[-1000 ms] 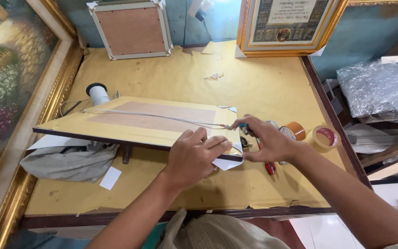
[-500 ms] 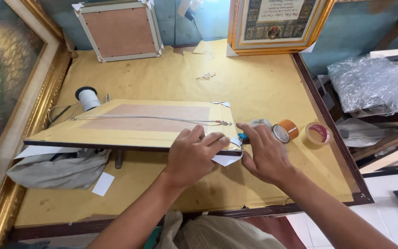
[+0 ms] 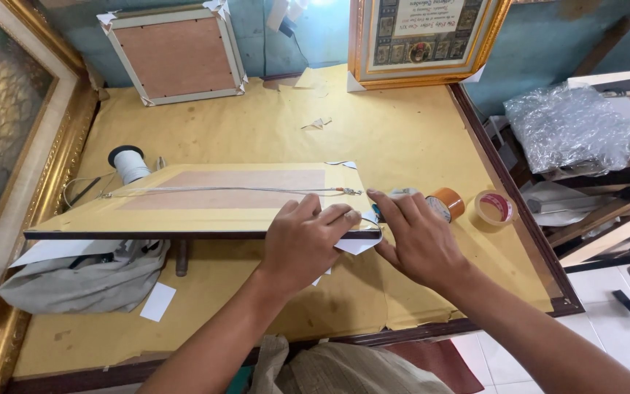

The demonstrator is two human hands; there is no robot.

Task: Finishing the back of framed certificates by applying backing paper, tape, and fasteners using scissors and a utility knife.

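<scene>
The picture frame lies face down at the middle of the table, a hanging wire strung across its back. Since a second ago the right hand has slid from the tape rolls back to the frame's 3 o'clock corner, so both hands now work that corner: the left hand presses flat on a white corner protector, fingers spread, grasping nothing; the right likewise lies flat. At 3 o'clock sit two tape rolls. No containers are visible; a grey bag at 8 o'clock looks closed.
</scene>
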